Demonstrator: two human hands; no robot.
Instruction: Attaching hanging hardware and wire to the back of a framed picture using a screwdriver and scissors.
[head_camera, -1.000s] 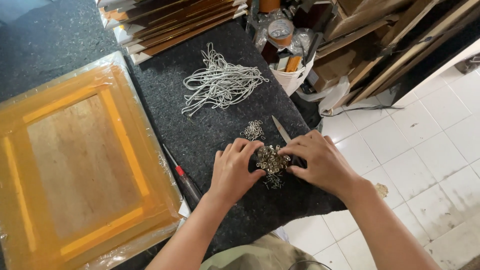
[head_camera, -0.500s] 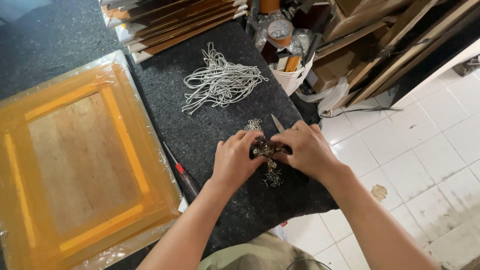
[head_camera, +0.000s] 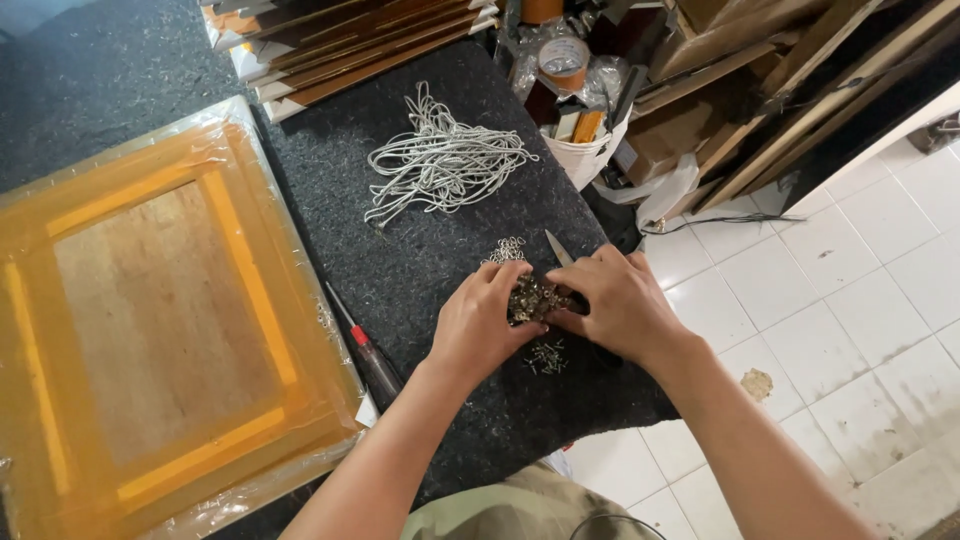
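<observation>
Hands shifted upward; left hand (head_camera: 478, 322), right hand (head_camera: 618, 303) grip closed around jagged metal hardware clump (head_camera: 530, 297).

Head view, steeply down, close over worktable (head_camera: 450, 250)

Both forearms are bare from the lower edge of the head view up to the wrists: no sleeves, cuffs or gloves show anywhere along them. The left hand (head_camera: 478, 325) is bare too, with no ring, watch or band visible on the fingers or wrist. The right hand (head_camera: 618, 305) is likewise uncovered, its wrist free of any strap or bracelet. Fingernails are short as far as can be told. At the bottom centre, between the two forearms, a piece of olive-khaki garment (head_camera: 500, 508) shows, plain cloth with soft folds and no print. A thin dark cord (head_camera: 610, 522) curves across its lower right edge.
</observation>
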